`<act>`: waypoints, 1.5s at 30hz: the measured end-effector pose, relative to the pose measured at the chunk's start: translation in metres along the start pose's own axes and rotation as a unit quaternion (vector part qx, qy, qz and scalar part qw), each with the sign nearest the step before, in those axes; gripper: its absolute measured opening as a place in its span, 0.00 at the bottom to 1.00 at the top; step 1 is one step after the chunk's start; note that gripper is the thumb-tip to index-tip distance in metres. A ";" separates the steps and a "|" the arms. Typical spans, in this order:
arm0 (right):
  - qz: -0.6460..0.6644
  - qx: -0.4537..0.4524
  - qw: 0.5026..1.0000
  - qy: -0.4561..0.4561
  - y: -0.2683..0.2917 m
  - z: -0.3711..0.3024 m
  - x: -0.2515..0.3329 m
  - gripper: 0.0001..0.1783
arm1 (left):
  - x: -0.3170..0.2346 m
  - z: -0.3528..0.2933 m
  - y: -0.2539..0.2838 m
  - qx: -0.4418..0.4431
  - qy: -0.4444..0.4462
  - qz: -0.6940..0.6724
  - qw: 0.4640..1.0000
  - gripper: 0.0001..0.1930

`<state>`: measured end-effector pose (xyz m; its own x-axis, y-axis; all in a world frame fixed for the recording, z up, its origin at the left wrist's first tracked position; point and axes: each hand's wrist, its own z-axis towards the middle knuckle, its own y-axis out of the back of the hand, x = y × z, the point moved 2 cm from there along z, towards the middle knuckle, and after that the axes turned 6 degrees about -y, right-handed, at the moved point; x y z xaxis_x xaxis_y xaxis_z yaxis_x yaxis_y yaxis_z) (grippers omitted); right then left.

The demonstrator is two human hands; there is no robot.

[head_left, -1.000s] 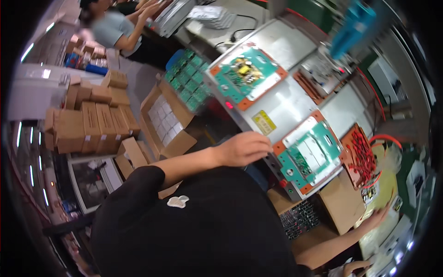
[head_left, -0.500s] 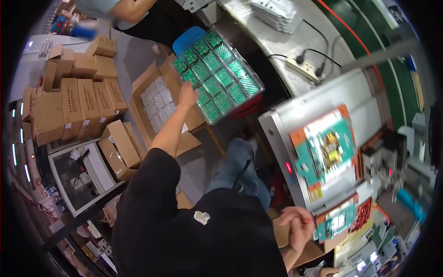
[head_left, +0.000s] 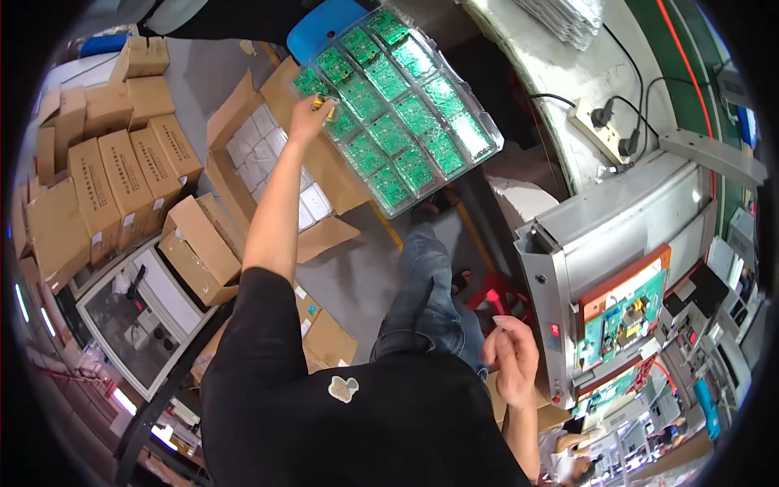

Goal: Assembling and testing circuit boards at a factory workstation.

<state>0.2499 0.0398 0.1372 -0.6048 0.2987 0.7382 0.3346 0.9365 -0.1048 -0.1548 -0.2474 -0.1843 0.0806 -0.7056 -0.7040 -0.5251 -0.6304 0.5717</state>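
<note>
My left hand (head_left: 307, 122) reaches out to the near left edge of a clear compartment tray (head_left: 391, 213) full of green circuit boards (head_left: 418, 114). Its fingers are closed on a small circuit board (head_left: 330, 112) with a yellow part at one end; the fingers cover much of it. Over to the right, my right hand (head_left: 513, 357) hangs in the air beside a metal machine (head_left: 545, 280), fingers loosely curled in, with nothing visible in them. On the machine's side sits a green and orange fixture (head_left: 623, 312) bearing a board with yellow and dark parts.
Below the tray, an open carton (head_left: 231, 122) contains white packs. Stacked brown cartons (head_left: 114, 191) stand at the left, near a glass-fronted frame (head_left: 138, 321). A blue stool (head_left: 324, 28) is behind the tray, a red stool (head_left: 497, 302) by my leg. A power strip (head_left: 600, 134) lies on the white table.
My left hand has moved up and left along the tray's edge and now shows a board with a yellow part. My right hand has risen away from the fixture, fingers curling. The whole view has shifted.
</note>
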 end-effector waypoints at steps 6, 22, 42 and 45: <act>-0.211 -0.188 0.954 0.101 -0.006 -0.001 0.032 0.17 | -0.168 -0.123 -0.039 0.154 0.028 -0.538 0.828 0.18; -0.269 -0.604 0.737 0.141 0.105 -0.158 -0.105 0.19 | -0.394 -0.359 -0.220 0.511 -0.398 -0.138 0.749 0.24; -0.276 -0.524 0.782 0.195 0.154 -0.077 -0.138 0.22 | -0.379 -0.333 -0.263 0.254 -0.730 0.037 0.633 0.12; -0.255 -0.532 0.785 0.188 0.155 -0.077 -0.144 0.23 | -0.376 -0.336 -0.269 0.259 -0.719 0.043 0.644 0.12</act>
<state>0.4442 0.1276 0.0658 -0.6670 -0.3291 0.6685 0.6532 0.1733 0.7371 0.2405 0.0789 0.0685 -0.6397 0.5329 -0.5539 -0.7169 -0.1538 0.6800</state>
